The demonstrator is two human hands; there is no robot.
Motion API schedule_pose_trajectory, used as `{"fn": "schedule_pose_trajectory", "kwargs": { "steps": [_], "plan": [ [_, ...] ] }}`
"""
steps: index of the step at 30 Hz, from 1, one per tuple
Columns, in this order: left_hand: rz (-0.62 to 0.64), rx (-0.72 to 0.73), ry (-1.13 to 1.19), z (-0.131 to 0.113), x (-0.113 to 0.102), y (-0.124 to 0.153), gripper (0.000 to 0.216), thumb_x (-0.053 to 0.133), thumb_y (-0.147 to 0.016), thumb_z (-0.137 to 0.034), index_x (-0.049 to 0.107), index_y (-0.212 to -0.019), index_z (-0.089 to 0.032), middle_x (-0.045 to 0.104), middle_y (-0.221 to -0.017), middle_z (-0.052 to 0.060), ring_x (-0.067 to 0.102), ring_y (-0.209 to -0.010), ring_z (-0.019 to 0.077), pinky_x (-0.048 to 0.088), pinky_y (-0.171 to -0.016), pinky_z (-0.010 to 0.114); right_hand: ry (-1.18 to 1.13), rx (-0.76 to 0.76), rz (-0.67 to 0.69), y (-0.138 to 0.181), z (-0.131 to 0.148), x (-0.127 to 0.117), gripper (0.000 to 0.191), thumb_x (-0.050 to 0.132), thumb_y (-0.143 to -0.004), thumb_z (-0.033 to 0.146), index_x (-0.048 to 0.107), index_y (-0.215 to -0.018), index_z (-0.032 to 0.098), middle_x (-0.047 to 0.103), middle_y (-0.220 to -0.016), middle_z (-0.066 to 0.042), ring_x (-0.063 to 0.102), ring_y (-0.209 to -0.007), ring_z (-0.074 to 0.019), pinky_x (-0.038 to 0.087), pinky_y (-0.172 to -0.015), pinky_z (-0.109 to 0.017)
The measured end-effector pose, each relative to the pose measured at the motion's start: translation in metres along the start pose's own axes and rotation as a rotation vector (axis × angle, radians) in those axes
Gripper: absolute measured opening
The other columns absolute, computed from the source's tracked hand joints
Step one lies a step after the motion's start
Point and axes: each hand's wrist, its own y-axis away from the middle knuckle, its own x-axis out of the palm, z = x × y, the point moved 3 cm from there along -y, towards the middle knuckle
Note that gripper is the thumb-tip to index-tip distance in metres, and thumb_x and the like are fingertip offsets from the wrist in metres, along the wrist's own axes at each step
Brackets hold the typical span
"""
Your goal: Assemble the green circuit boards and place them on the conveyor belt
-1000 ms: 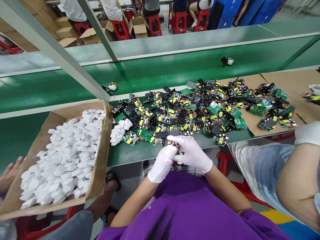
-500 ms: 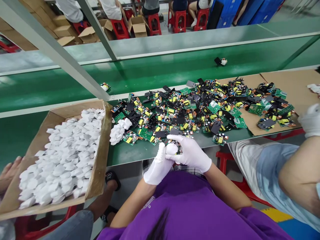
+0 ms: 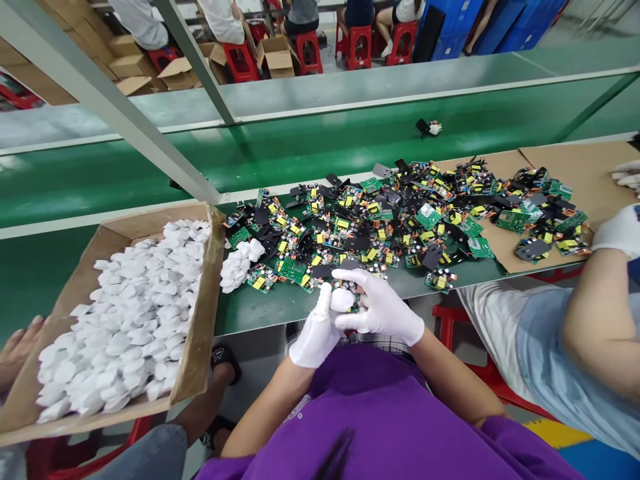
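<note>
Both my hands wear white gloves and meet at the near edge of the green bench. My left hand (image 3: 316, 331) grips a small white plastic shell (image 3: 342, 299) from the left, thumb raised. My right hand (image 3: 381, 307) closes on the same piece from the right, fingers curled over a small circuit board (image 3: 356, 291) that is mostly hidden. Just beyond my hands lies a wide heap of green circuit boards (image 3: 400, 220) with yellow and black parts. A small pile of white shells (image 3: 240, 261) sits left of that heap.
A cardboard box (image 3: 200, 347) full of white shells juts over the bench edge at left. A co-worker's arm (image 3: 595, 327) and gloved hand are at right, another person's hand (image 3: 15, 347) at far left. A conveyor (image 3: 300, 150) carries a small assembly (image 3: 429, 127). A slanted metal post (image 3: 115, 113) crosses it.
My left hand shifted from cupping the piece to gripping it with the thumb up. The assemblies on the conveyor drifted left. The co-worker's arm at right moved.
</note>
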Motion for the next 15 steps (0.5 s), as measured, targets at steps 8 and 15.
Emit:
{"fn": "schedule_pose_trajectory", "kwargs": {
  "steps": [8,15],
  "plan": [
    [0.044,0.175,-0.153,0.003,-0.008,-0.002,0.06,0.067,-0.075,-0.068,0.041,-0.051,-0.019,0.037,-0.053,-0.005,0.035,-0.054,0.0096,0.039,-0.054,0.024,-0.259,-0.073,-0.014,0.001,-0.004,-0.001,0.048,0.075,-0.082,0.029,0.063,-0.128,0.024,0.068,-0.124,-0.007,0.064,-0.113,-0.0211,0.05,-0.099,-0.036],
    [-0.042,0.212,-0.404,-0.007,-0.002,0.003,0.059,0.049,-0.085,-0.069,0.068,-0.07,-0.015,0.063,-0.063,0.006,0.058,-0.062,0.0183,0.052,-0.064,0.031,-0.369,-0.031,-0.047,-0.006,-0.012,0.002,0.033,0.072,-0.085,0.036,0.072,-0.116,0.024,0.073,-0.113,-0.006,0.068,-0.106,-0.0216,0.054,-0.095,-0.036]
  ]
}}
